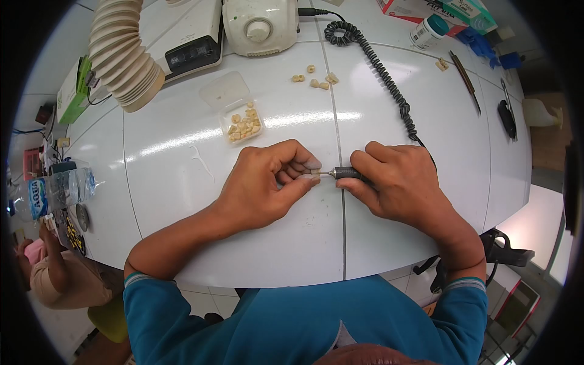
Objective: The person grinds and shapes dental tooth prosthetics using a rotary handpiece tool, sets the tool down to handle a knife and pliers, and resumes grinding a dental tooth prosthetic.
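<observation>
My right hand [395,179] is wrapped around a black rotary handpiece [348,173], which points left across the table. A thin metal bur [325,173] sticks out of its tip. At the bur's end, my left hand [264,179] is closed in a pinch, with pale dust on its fingertips. Between them shows a sliver of a small yellowish tooth-like piece [316,173], mostly hidden by the fingers. Beyond my left hand stands a clear lidded box [260,129] holding several tooth-coloured crowns [244,126]. More loose crowns [319,84] lie farther back on the table.
A coiled black cord [386,70] runs past a white control unit [260,27]. A ribbed suction hose [125,61] hangs at back left. A water bottle [55,191] lies left. A brown pointed tool [465,82] and white jar [426,35] are at right. Another person [70,274] sits left.
</observation>
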Action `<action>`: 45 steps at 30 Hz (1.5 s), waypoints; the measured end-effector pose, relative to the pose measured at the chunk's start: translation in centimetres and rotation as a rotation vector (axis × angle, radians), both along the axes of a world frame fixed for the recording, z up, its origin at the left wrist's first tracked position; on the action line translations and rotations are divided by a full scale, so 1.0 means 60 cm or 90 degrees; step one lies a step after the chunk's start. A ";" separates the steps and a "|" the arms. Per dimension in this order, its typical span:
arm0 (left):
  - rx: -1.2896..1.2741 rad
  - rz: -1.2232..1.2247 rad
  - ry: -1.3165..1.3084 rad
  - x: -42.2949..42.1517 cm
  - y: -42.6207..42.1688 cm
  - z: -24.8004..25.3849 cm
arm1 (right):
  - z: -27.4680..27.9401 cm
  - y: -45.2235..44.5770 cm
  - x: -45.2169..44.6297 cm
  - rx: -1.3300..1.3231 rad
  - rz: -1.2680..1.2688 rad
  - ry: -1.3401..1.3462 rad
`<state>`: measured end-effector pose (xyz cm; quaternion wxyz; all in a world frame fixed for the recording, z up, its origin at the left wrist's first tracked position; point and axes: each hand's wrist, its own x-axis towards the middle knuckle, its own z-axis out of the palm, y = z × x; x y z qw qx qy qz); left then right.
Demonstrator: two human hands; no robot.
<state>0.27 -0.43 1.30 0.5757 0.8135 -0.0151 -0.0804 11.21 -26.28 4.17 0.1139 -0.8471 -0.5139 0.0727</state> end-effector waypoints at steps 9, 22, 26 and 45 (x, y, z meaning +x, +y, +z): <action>0.006 -0.001 -0.009 -0.001 0.000 -0.001 | -0.001 -0.001 0.001 -0.003 -0.010 0.007; -0.027 0.025 -0.033 -0.004 -0.002 -0.001 | -0.006 -0.004 0.004 0.025 -0.008 0.011; -0.045 0.023 -0.015 -0.004 0.001 0.004 | -0.008 -0.003 -0.001 0.030 -0.027 0.013; -0.065 0.019 -0.009 -0.006 0.002 -0.001 | -0.005 -0.001 0.000 0.014 -0.037 0.013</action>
